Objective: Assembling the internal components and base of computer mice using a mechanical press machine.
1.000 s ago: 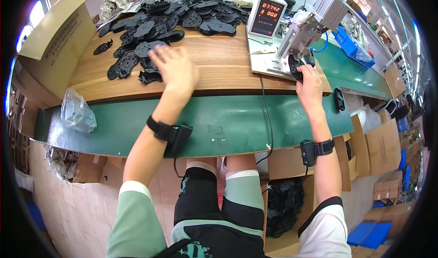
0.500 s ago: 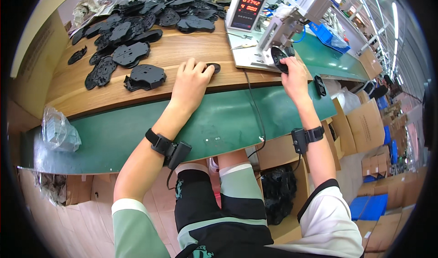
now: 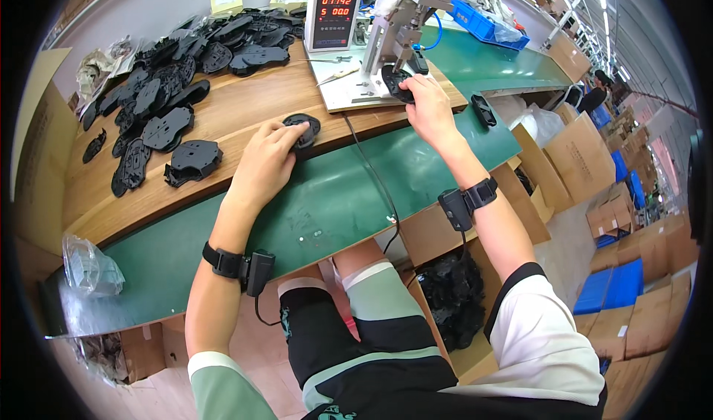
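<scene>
My right hand (image 3: pixel 429 108) grips the near edge of a black plastic shell (image 3: pixel 394 83), which sits under the head of a small metal press (image 3: pixel 401 30). My left hand (image 3: pixel 264 160) has its fingers closed on another rounded black plastic shell (image 3: pixel 308 132) at the front edge of the wooden board (image 3: pixel 252 97). Its palm hides part of that shell. A loose heap of similar black shells (image 3: pixel 174 78) covers the board's back left. One flat black shell (image 3: pixel 194 158) lies to the left of my left hand.
A white counter box (image 3: pixel 333 19) with red digits stands beside the press, tweezers (image 3: pixel 340 75) before it. A cable (image 3: pixel 368 156) crosses the green tabletop (image 3: pixel 334 190). A small black part (image 3: pixel 483 110) lies right of my right hand. Cardboard boxes (image 3: pixel 583 152) stand at the right.
The view has swung to the right. My left hand's shell shows more of its face now. My right hand still holds its shell at the press; the counter's red digits changed.
</scene>
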### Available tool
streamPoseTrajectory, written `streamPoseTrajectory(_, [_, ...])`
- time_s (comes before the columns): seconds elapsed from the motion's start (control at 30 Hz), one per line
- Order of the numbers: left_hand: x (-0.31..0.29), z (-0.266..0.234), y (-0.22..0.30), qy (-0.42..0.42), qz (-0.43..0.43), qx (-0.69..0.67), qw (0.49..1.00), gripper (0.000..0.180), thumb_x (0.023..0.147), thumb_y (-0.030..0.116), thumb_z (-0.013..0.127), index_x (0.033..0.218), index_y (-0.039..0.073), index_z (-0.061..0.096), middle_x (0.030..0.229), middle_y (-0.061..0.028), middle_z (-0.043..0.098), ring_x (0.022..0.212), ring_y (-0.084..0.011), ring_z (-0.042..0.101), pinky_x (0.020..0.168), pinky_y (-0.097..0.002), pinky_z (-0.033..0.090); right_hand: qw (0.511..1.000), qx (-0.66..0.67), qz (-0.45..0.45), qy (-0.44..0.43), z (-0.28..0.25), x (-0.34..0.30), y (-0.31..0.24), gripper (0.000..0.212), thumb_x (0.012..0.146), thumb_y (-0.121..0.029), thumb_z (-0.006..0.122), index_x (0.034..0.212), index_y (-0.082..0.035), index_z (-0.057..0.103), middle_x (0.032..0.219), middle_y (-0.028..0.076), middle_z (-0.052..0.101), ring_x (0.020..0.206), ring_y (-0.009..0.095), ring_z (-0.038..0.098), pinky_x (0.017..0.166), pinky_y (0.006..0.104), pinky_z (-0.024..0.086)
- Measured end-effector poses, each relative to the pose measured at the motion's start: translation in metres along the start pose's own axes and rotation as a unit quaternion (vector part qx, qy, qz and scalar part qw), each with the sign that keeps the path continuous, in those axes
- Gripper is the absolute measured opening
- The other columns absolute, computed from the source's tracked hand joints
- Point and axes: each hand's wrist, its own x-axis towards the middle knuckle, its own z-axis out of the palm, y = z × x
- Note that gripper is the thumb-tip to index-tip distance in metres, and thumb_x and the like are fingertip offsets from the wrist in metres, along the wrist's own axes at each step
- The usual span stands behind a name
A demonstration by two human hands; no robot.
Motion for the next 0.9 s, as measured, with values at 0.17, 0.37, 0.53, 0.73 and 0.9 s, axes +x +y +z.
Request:
streamPoseTrajectory(0.17, [0.013, -0.004, 0.024, 0.075, -0.026, 0.039, 0.996, 0.058, 0.093, -0.004, 0.068, 0.149, 0.011, 0.061, 0.126, -0.0172, 0.073, 0.117, -0.0377, 0.066, 0.105, -0.0465, 0.052, 0.999, 0.003, -0.008, -0.053, -0.012, 0.007, 0.014, 0.027, 0.079, 0.006, 0.066, 0.105, -0.002, 0.068, 0.105, 0.016, 0.068, 0.106, 0.04, 0.064, 0.093, 0.0503, 0.054])
streamPoseTrajectory(0.37, [0.058, 0.046, 0.06, 0.088, 0.128, 0.147, 0.977, 0.052, 0.09, -0.004, 0.061, 0.141, 0.006, 0.064, 0.139, -0.0188, 0.07, 0.136, -0.0364, 0.063, 0.114, -0.0484, 0.05, 0.972, 0.111, 0.15, 0.142, -0.068, -0.038, -0.012, 0.029, 0.083, 0.005, 0.062, 0.111, -0.001, 0.066, 0.109, 0.018, 0.07, 0.107, 0.04, 0.066, 0.091, 0.0466, 0.053])
streamPoseTrajectory(0.53, [0.119, 0.089, 0.097, 0.063, 0.158, 0.187, 0.968, 0.051, 0.091, 0.001, 0.063, 0.141, 0.007, 0.061, 0.144, -0.0217, 0.066, 0.137, -0.038, 0.061, 0.117, -0.0478, 0.048, 0.981, 0.108, 0.103, 0.127, -0.1, -0.182, -0.049, 0.041, 0.079, 0.011, 0.06, 0.117, -0.002, 0.069, 0.124, 0.017, 0.073, 0.114, 0.04, 0.066, 0.102, 0.0466, 0.051])
streamPoseTrajectory(0.73, [0.168, 0.123, 0.123, -0.035, 0.09, 0.252, 0.963, 0.044, 0.094, 0.003, 0.063, 0.138, 0.007, 0.062, 0.135, -0.0245, 0.068, 0.134, -0.04, 0.062, 0.116, -0.0482, 0.048, 0.955, 0.085, 0.283, 0.002, -0.109, -0.359, -0.067, 0.044, 0.075, 0.011, 0.058, 0.117, 0.0, 0.068, 0.13, 0.019, 0.07, 0.123, 0.042, 0.061, 0.111, 0.0497, 0.046])
streamPoseTrajectory(0.9, [0.178, 0.139, 0.099, -0.011, 0.102, 0.217, 0.971, 0.044, 0.095, 0.003, 0.064, 0.138, 0.007, 0.058, 0.135, -0.0253, 0.067, 0.132, -0.0415, 0.063, 0.116, -0.0498, 0.048, 0.913, 0.048, 0.399, -0.068, -0.098, -0.477, -0.064, 0.041, 0.078, 0.009, 0.056, 0.118, 0.003, 0.065, 0.128, 0.021, 0.067, 0.125, 0.043, 0.057, 0.114, 0.0504, 0.043])
